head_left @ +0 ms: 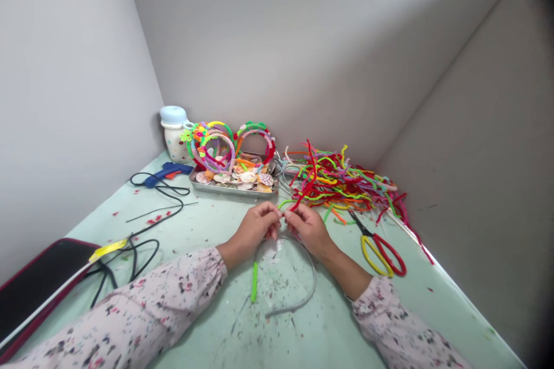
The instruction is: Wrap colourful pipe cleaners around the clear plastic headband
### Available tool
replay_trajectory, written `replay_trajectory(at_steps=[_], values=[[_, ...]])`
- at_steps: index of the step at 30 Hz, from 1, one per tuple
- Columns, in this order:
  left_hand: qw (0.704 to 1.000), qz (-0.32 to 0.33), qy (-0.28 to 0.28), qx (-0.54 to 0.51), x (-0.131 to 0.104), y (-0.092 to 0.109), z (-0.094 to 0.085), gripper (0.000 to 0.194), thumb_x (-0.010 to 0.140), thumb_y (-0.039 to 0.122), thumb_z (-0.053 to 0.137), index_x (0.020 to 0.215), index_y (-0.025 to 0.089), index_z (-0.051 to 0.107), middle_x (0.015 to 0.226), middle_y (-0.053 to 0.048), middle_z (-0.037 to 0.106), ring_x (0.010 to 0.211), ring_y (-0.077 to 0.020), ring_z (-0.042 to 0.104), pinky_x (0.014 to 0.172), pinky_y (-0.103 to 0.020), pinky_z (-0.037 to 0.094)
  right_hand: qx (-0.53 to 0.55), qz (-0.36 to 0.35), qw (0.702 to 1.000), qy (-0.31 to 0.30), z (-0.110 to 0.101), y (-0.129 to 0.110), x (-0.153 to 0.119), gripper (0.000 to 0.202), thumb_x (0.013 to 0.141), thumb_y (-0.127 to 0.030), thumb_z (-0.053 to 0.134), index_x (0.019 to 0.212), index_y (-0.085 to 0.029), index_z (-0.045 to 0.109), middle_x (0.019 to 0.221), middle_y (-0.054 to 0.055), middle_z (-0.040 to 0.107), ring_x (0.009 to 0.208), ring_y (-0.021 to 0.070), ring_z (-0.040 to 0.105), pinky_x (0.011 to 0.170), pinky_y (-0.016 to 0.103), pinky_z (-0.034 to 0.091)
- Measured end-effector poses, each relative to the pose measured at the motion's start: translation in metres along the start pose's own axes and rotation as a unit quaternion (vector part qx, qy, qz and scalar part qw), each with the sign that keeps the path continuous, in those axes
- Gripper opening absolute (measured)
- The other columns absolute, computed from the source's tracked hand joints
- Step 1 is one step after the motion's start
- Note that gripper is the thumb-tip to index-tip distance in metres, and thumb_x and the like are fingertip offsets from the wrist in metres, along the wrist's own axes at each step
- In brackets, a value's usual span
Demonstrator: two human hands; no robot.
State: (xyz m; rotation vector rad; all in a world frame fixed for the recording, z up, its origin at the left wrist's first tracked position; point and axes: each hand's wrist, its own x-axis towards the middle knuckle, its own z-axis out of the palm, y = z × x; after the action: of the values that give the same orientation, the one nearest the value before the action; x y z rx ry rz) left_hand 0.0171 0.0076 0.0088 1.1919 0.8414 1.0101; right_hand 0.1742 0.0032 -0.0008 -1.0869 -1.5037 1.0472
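Grey headband (314, 276): lay below hands, open ends toward person. Red pipe cleaner (307, 187): long axis rose away from right hand (309, 229), nearer one. Left hand (256, 227) and right both pinched it, fingertips nearly meeting.

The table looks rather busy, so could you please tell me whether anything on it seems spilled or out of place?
Somewhat: the tangled pipe cleaners sprawl untidily, one red strand reaching the right edge of the table, and red scraps lie loose beside the black cord.
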Motion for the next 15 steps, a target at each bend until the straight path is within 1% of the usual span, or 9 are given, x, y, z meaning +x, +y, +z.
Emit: replay_trajectory(at_steps=[4,11,15], values=[[1.0,-0.016,-0.009,-0.018,0.0017,-0.002,-0.0014,0.018,0.075,0.033,0.058,0.074,0.016,0.054,0.061,0.002,0.057,0.041,-0.0067,0.052,0.04,-0.018,0.032,-0.009,-0.013,1.0,0.023,0.0003,-0.0004,-0.0005,0.023,0.081,-0.041,0.057,0.072,-0.019,0.055,0.052,-0.005,0.05,0.046,0.01,0.042,0.046,0.022,0.033],[0.999,-0.015,-0.026,0.019,0.0014,-0.0011,0.0009,0.021,0.077,0.035,0.057,0.075,0.015,0.052,0.063,0.002,0.058,0.04,-0.0059,0.049,0.04,-0.017,0.033,0.017,-0.007,0.998,0.054,-0.0006,-0.0021,-0.0005,0.022,0.082,-0.041,0.055,0.077,-0.02,0.056,0.053,-0.005,0.05,0.046,0.0103,0.043,0.045,0.022,0.034],[0.997,-0.017,-0.062,0.041,-0.0004,0.0009,0.0017,0.021,0.079,0.035,0.055,0.072,0.016,0.05,0.06,0.003,0.053,0.04,-0.0054,0.047,0.041,-0.017,0.033,0.017,-0.006,0.997,0.069,-0.0013,-0.0041,0.0003,0.023,0.082,-0.04,0.055,0.075,-0.019,0.055,0.052,-0.005,0.049,0.046,0.0101,0.044,0.045,0.022,0.035]])
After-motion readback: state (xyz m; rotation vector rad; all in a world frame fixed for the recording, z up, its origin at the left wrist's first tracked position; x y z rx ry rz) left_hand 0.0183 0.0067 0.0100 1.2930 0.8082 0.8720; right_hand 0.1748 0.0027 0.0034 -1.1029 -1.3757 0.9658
